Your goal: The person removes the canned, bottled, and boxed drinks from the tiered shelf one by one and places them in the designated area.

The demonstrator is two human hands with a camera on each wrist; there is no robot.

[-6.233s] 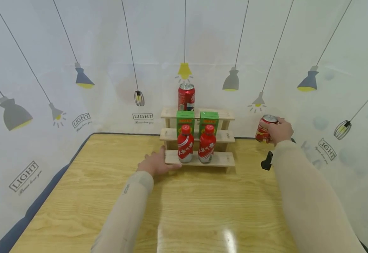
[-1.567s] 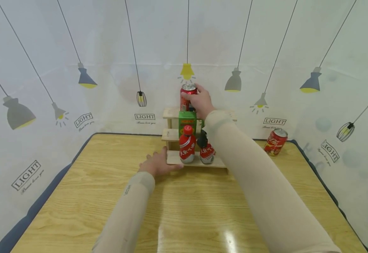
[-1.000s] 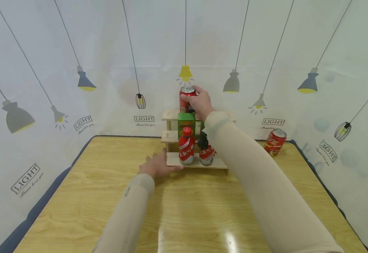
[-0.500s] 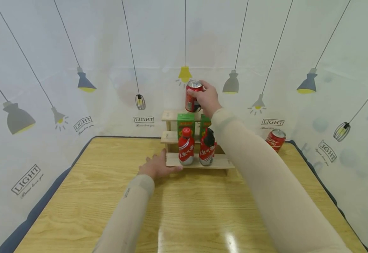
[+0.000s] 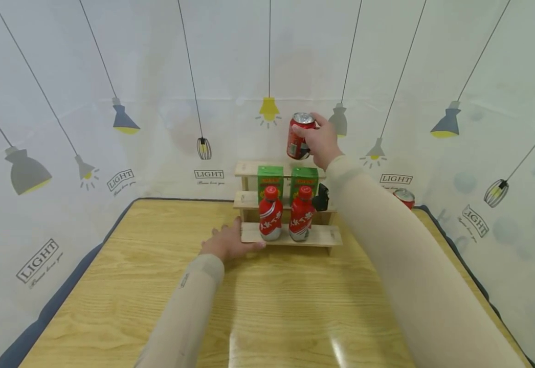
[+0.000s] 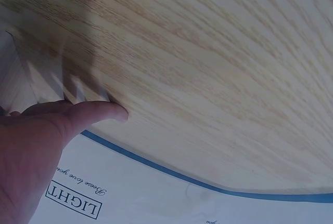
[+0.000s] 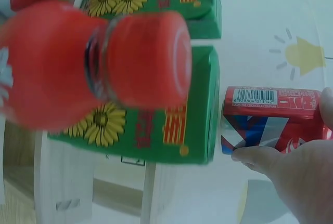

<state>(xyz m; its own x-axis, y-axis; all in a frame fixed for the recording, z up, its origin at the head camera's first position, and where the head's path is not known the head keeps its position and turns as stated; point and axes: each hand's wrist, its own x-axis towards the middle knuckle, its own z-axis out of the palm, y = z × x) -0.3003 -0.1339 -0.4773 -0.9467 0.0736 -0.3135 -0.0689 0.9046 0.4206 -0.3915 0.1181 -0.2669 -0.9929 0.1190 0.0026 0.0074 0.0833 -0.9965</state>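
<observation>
My right hand (image 5: 320,140) grips a red soda can (image 5: 297,139) and holds it in the air over the top step of a wooden stepped rack (image 5: 324,234). In the right wrist view, the can's barcode side (image 7: 260,122) shows, with fingers wrapped round its upper part. My left hand (image 5: 228,241) rests at the rack's lower left corner, fingers spread; the left wrist view shows the hand (image 6: 36,141) over the tabletop. Two green drink cartons (image 5: 270,179) stand on the middle step. On the bottom step are two red bottles (image 5: 270,214), side by side.
A second red can (image 5: 404,197) stands at the table's back right, mostly hidden behind my right sleeve (image 5: 387,240). Close behind the rack is a wall covering (image 5: 230,76) printed with lamps. A dark edge runs round the wooden table (image 5: 157,286).
Earlier, my right hand held the other can at the right; that can now stands on the table. The hand then gripped the top-step can, lifted it and moved it right. My left hand stayed.
</observation>
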